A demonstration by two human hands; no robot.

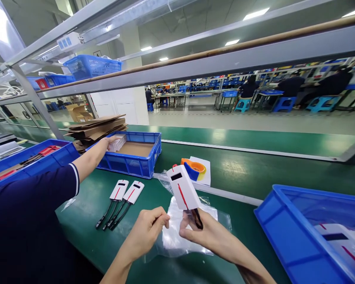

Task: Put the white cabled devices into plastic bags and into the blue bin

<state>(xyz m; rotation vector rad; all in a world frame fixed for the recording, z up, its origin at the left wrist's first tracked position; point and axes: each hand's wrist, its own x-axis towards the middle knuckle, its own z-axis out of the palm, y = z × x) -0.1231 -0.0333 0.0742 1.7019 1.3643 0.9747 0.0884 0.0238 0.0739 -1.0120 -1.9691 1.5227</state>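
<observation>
My right hand (pixel 205 228) is closed around the lower end and dark cable of a white device (pixel 183 189), which has a black window and a red stripe. The device is tilted upright over a stack of clear plastic bags (pixel 174 236) on the green bench. Just to its left, my left hand (pixel 146 228) has thumb and forefinger pinched together; whether anything is between them I cannot make out. Further left lie two similar white devices (pixel 133 192) with black cables (pixel 115 215). Behind the held device are an orange tape dispenser (pixel 197 165) and a white sheet (pixel 206 173).
At left, a co-worker's hand (pixel 112 141) reaches into a blue crate (pixel 136 165) with a row of white pieces. Another blue crate (pixel 284 221) at right holds a white device (pixel 346 244). Flattened cardboard (pixel 97 128) is stacked behind. A shelf rail (pixel 195 65) crosses overhead.
</observation>
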